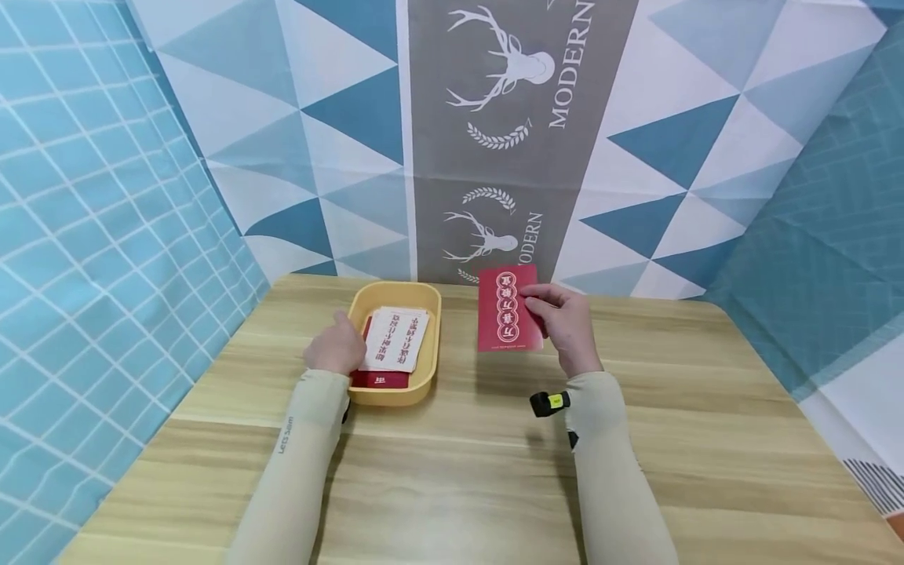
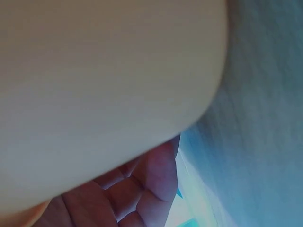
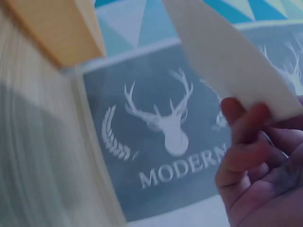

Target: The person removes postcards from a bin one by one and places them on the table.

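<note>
On a table [image 1: 452,486], the left hand [image 1: 335,345] grips a tray [image 1: 390,398]. The right hand [image 1: 568,326] pinches a red card [image 1: 505,308].

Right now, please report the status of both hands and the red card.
Left hand grips yellow tray at its left rim. Right hand pinches red card, raised beside the tray. Nothing seen between card and tray.

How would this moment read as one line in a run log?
left hand: grips left side of tray | right hand: pinches red card, raised off table | in tray: white cards over something red
</note>
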`<state>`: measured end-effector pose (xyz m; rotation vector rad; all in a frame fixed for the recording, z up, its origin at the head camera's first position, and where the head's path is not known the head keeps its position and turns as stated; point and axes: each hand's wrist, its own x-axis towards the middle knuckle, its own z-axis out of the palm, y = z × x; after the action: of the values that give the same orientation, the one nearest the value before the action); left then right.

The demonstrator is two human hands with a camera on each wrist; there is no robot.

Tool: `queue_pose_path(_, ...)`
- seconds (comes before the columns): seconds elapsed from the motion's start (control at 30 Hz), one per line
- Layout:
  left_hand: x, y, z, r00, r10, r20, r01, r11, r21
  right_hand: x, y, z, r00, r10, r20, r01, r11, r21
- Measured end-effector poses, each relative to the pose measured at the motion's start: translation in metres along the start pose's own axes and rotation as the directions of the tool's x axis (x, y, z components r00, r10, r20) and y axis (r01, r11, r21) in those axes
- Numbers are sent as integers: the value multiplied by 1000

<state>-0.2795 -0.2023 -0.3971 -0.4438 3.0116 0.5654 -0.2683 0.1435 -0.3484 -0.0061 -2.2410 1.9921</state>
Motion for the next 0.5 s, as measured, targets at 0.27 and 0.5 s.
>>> queue_pose_path(0.27,-2,-5,1,1000,4,13,-4,1000,-16,-1,7,-2,998,5,59,-1,998,-58)
queue_pose_path(0.5,-2,-2,-3,1000,25,2,-25,999,-47,2,11,8,991,35,126,-26,997,-71)
